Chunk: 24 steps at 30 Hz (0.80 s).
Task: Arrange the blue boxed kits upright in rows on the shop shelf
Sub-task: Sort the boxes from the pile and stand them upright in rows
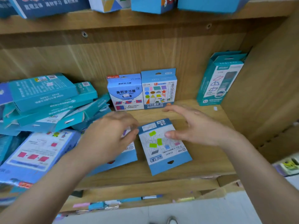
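The flat box (163, 147) lies at the near middle of the shelf (210, 143), long axis near to far, hanger hole nearest us. Our right hand (194, 126) is spread over its far end, holding nothing. Our left hand (110, 135) covers a second box (124, 157); we cannot tell its grip.

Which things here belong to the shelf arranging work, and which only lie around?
Job: upright area kit, upright shapes kit, flat kit under right hand, second flat kit under left hand, tumbled teal pile.
Lying about: upper-shelf boxes, lower-shelf packets, white scrap.
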Each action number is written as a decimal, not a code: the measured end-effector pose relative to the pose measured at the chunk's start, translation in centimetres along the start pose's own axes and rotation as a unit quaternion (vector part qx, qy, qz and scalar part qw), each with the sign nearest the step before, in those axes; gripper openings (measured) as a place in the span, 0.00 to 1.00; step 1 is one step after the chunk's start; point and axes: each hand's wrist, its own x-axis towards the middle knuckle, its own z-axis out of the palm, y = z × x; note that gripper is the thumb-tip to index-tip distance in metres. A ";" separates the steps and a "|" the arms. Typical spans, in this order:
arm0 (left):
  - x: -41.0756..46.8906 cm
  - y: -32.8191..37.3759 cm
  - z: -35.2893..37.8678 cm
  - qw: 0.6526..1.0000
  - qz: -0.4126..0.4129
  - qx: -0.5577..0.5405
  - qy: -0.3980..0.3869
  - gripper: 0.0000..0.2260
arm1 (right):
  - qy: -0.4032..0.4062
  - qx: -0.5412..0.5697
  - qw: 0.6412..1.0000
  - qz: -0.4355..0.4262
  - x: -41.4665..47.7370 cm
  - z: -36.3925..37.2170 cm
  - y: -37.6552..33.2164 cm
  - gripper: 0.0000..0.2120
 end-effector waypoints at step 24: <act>-3.3 -0.2 0.5 0.982 -0.081 -0.168 0.012 0.33 | 0.298 0.176 0.938 0.013 -0.1 -1.5 -1.7 0.15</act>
